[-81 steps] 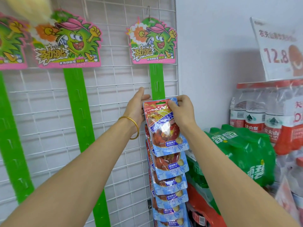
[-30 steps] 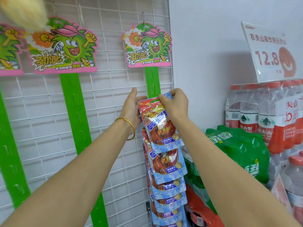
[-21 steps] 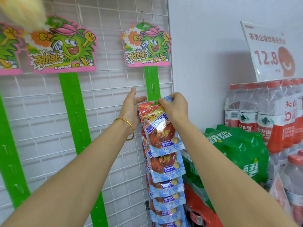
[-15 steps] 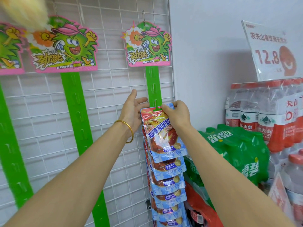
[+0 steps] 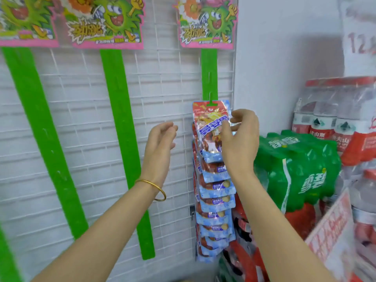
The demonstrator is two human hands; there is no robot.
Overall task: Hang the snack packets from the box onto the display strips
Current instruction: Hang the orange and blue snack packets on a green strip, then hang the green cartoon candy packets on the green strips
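Green display strip (image 5: 209, 74) now carries the top packet (image 5: 209, 123), previously held; left hand (image 5: 160, 143) and right hand (image 5: 240, 139) flank it, relaxed and empty, free for another.

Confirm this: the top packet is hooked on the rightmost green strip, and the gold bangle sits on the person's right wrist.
Not quite. The gold bangle is on the left wrist, not the right, as the head view shows. The rest holds: the top packet is hooked on the rightmost green strip.
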